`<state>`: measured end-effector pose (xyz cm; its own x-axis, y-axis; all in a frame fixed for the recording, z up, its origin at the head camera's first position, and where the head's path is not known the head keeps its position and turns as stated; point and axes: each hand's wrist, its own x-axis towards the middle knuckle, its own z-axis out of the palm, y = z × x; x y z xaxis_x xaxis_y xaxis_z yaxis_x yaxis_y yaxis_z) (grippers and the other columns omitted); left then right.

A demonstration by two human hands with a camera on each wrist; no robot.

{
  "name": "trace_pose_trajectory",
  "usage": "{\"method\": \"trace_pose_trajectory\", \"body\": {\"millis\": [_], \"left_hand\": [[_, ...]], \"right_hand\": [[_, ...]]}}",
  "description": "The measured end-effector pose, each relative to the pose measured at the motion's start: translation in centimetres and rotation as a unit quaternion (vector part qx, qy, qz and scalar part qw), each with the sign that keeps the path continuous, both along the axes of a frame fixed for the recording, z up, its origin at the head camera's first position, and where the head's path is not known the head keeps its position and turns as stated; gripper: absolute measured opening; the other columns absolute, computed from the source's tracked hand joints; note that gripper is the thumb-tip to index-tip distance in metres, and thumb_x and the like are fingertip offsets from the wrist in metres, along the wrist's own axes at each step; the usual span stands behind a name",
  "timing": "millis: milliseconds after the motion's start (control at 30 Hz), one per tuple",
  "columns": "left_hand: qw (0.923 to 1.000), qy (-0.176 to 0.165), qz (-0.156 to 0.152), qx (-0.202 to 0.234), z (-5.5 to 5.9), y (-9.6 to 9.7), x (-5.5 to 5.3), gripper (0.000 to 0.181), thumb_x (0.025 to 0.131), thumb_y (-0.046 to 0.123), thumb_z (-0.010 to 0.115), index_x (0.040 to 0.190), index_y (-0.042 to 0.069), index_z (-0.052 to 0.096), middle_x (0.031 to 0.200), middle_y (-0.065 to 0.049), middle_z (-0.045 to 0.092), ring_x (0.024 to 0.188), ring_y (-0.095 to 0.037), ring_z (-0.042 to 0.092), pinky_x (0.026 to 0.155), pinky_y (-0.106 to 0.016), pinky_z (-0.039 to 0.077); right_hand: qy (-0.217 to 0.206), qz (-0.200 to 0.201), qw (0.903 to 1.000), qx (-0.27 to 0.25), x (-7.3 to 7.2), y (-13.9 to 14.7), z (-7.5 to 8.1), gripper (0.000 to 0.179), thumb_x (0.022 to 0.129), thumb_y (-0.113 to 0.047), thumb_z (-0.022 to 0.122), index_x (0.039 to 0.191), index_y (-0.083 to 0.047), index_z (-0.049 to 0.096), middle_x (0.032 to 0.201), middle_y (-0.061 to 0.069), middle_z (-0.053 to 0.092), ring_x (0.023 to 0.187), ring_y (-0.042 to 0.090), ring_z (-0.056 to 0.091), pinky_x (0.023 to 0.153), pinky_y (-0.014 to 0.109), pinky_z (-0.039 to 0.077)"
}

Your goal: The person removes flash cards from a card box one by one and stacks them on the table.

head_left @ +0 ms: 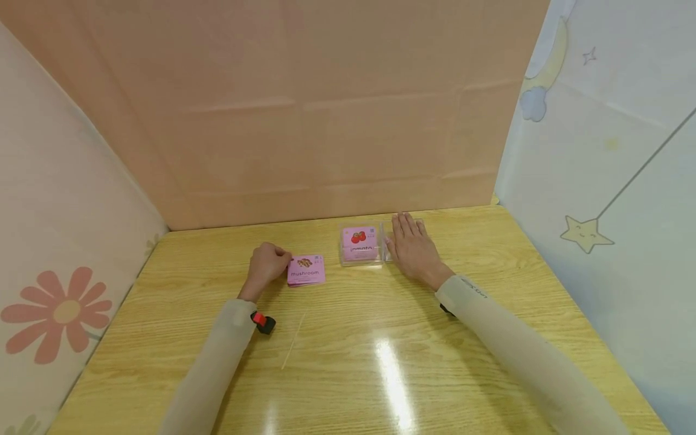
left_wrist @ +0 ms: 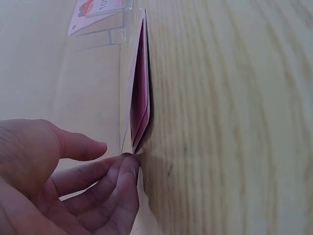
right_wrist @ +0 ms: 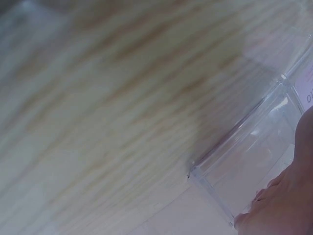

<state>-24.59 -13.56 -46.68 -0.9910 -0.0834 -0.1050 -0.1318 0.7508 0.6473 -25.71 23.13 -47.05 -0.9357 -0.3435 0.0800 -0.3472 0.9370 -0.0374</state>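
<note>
A small stack of pink picture cards, with "mushroom" on top, lies on the wooden table. My left hand is at its left edge, fingertips touching the near corner. In the left wrist view, the thumb stands apart from the cards, which show edge-on and slightly fanned. To the right is a clear plastic case holding pink tomato cards. My right hand lies flat, fingers straight, over the clear compartment beside it, hiding most of it.
The wooden table ends at a tan backdrop. Pale printed panels rise at the left and right. Light reflects off the table in front of the case.
</note>
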Motion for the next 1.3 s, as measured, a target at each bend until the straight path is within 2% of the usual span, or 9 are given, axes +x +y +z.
{"method": "trace_pose_trajectory", "body": {"millis": [367,667,900,1167,1300], "left_hand": [[0.9996,0.006,-0.012,0.026,-0.1,0.2,0.2,0.035,0.104,0.024,0.062,0.112,-0.006,0.078,0.086,-0.016,0.079,0.065,-0.013,0.068,0.054,-0.021,0.048],[0.9995,0.023,-0.02,0.009,0.4,-0.2,0.3,0.036,0.103,0.023,0.059,0.114,-0.005,0.078,0.092,-0.019,0.077,0.06,-0.014,0.056,0.05,-0.022,0.041],[0.9985,0.047,-0.028,0.011,0.8,-0.1,0.3,0.036,0.104,0.025,0.059,0.121,-0.003,0.075,0.11,-0.022,0.078,0.076,-0.02,0.065,0.059,-0.023,0.049],[0.9958,0.08,-0.045,0.008,1.2,0.6,0.2,0.035,0.104,0.023,0.06,0.121,-0.003,0.075,0.118,-0.023,0.076,0.093,-0.028,0.068,0.074,-0.033,0.057],[0.9949,0.085,-0.053,0.013,1.6,1.1,0.4,0.034,0.104,0.022,0.061,0.122,-0.003,0.075,0.117,-0.023,0.076,0.09,-0.026,0.067,0.07,-0.03,0.055]], "right_hand": [[0.004,-0.004,0.9999,-0.014,0.0,0.0,-0.1,0.071,0.115,-0.044,0.022,0.167,0.004,0.011,0.175,0.025,0.015,0.165,0.04,0.011,0.135,0.058,0.012],[0.005,-0.003,0.9999,-0.01,-0.1,0.0,0.0,0.071,0.115,-0.043,0.023,0.166,0.004,0.01,0.175,0.026,0.015,0.165,0.041,0.011,0.135,0.059,0.012],[0.002,-0.004,0.9999,-0.01,-0.1,0.0,0.1,0.071,0.115,-0.042,0.022,0.166,0.004,0.01,0.175,0.026,0.014,0.165,0.041,0.01,0.135,0.059,0.01],[-0.006,-0.005,0.9999,-0.009,0.0,-0.1,0.2,0.071,0.115,-0.044,0.02,0.167,0.004,0.008,0.175,0.025,0.014,0.166,0.04,0.008,0.135,0.058,0.009],[-0.004,-0.005,0.9999,-0.013,-0.1,-0.1,0.0,0.071,0.115,-0.044,0.021,0.167,0.004,0.009,0.175,0.025,0.014,0.165,0.04,0.009,0.135,0.058,0.009]]}}
